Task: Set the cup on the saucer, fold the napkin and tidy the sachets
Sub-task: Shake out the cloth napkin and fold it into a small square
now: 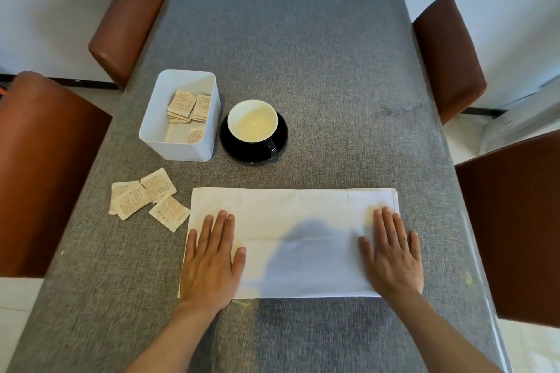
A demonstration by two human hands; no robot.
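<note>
The sachets carry small reddish print, but it is too fine and blurred to read; no brand or label can be made out anywhere else on the table.

A white napkin [291,239] lies flat on the grey tablecloth [303,70] as a long rectangle, its long edges running left to right in front of the person. The left hand [210,263] rests palm down on the napkin's left end, fingers spread and pointing away from the person, the outer edge of the hand reaching the cloth's left border. The right hand [394,257] rests palm down on the right end in the same way, its little finger just over the right border. The two hands are well apart, both flat and open, gripping nothing. A shadow falls on the napkin between them.

Beyond the napkin, a cup [252,121] with a white inside sits on a black saucer [239,145]. Just beside the saucer on the left stands a white plastic box [209,130] with several sachets [185,106] inside. Four loose sachets [145,198] lie on the tablecloth near the napkin's far left corner, overlapping one another, close to the left hand but not touching it.

Brown chairs [45,166] stand along both sides of the table.
</note>
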